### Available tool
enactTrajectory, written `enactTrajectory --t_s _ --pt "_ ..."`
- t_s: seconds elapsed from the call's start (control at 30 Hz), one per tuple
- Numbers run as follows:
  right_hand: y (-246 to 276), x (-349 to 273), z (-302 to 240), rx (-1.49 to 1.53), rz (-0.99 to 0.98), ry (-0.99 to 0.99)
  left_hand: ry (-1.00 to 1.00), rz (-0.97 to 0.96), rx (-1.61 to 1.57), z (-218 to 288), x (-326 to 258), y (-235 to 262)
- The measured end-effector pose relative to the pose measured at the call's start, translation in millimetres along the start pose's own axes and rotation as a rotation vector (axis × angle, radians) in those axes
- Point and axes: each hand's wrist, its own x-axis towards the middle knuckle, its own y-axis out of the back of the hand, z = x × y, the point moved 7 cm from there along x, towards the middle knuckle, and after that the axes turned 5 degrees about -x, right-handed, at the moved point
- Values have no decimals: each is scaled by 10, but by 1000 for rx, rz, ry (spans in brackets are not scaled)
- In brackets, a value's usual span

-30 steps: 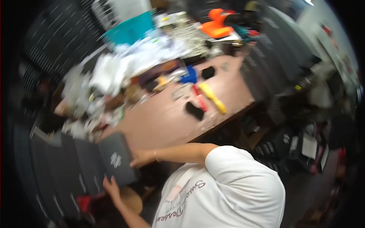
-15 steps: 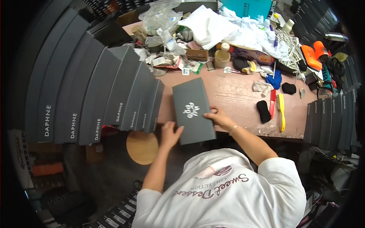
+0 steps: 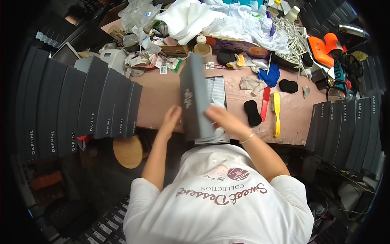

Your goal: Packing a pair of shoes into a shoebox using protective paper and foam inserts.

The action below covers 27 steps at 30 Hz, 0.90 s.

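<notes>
Box at frame centre, stacks on both sides

A lid (image 3: 194, 97) is held tilted at the centre over a box (image 3: 215, 110) set on the table (image 3: 162, 97), with the left hand (image 3: 170, 118) just left of it and the right hand (image 3: 221, 120) just right. A stool (image 3: 128, 151) is seen lower left, below the table edge. Stacked boxes (image 3: 81, 105) are ranged at the left, and more stacks (image 3: 349, 130) at the far right. Two brushes (image 3: 272, 107) and a pad (image 3: 252, 112) lie right of the box. Cloths (image 3: 219, 20) are piled along the top.
</notes>
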Motion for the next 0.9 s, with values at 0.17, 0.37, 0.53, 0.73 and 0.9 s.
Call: enactTrajectory --t_s 0.17,0.37,0.53,0.73,0.9 --pt "-718 33 106 -874 -260 320 -122 92 -211 155 -90 906" --pt "233 197 743 -1366 377 297 -695 310 787 511 -98 575" --pt "103 329 417 -1262 594 419 -809 -406 808 420 -190 -748" --pt "320 650 351 -963 592 532 -910 -527 1191 115 -23 -1085" --pt "1200 -88 773 -104 878 121 -964 -453 826 432 -78 -911"
